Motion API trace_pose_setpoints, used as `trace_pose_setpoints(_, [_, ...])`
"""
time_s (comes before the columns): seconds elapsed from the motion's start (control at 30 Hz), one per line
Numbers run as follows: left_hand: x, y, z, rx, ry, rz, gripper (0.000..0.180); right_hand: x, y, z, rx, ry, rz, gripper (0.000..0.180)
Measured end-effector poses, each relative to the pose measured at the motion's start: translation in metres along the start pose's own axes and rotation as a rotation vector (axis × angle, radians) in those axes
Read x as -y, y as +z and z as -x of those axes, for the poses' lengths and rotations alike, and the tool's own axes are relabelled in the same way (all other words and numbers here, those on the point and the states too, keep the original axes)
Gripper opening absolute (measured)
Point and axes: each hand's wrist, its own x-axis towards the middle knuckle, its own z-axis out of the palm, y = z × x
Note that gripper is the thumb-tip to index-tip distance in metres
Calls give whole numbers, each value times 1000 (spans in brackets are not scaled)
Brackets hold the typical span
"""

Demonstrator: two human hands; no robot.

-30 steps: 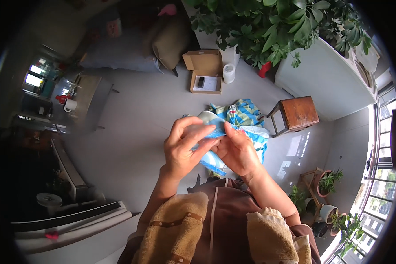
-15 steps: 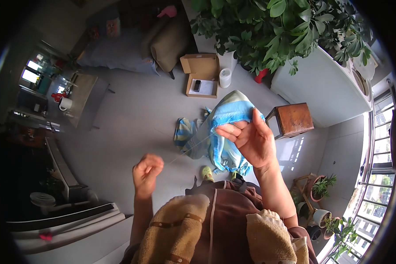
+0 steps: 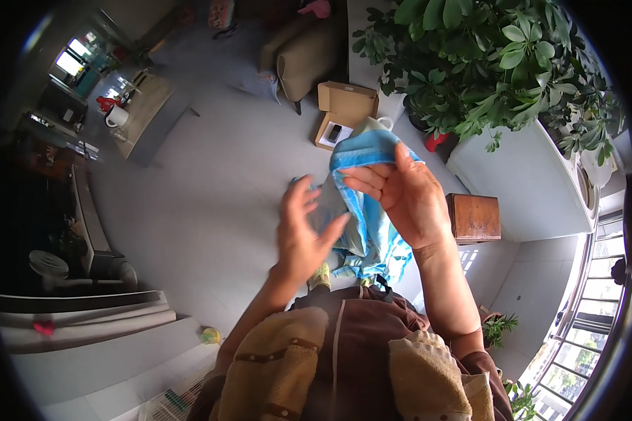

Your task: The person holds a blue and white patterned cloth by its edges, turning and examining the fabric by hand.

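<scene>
A light blue and pale green striped cloth (image 3: 383, 238) with a bright blue fringed edge hangs in front of me, its lower end bunched near my shoes. My right hand (image 3: 418, 207) is palm up under its top, with the edge lying over the fingers and the thumb against it. Just left of the cloth is my left hand (image 3: 302, 235), its fingers spread and thumb apart, with nothing visible in it. Whether its fingertips touch the cloth's left side, I cannot tell.
An open cardboard box (image 3: 347, 104) holding a small black device lies on the floor beyond the cloth. A brown wooden stool (image 3: 474, 217) stands to the right, near a white cabinet-like unit (image 3: 519, 182). A leafy plant (image 3: 484, 77) overhangs the far right.
My left hand has moved right and up toward the cloth, and its closed fingers have spread. The thin thread between my hands no longer shows. My right hand still holds the cloth.
</scene>
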Motion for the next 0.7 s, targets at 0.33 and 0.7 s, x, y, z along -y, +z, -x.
trace_pose_setpoints(0.33, [6, 16, -48, 134, 16, -171, 15, 39, -23, 3, -251, -243, 481, 38])
trace_pose_setpoints(0.7, [-11, -34, -78, 219, -421, 802, 16, 70, -62, -18, -461, -242, 710, 30])
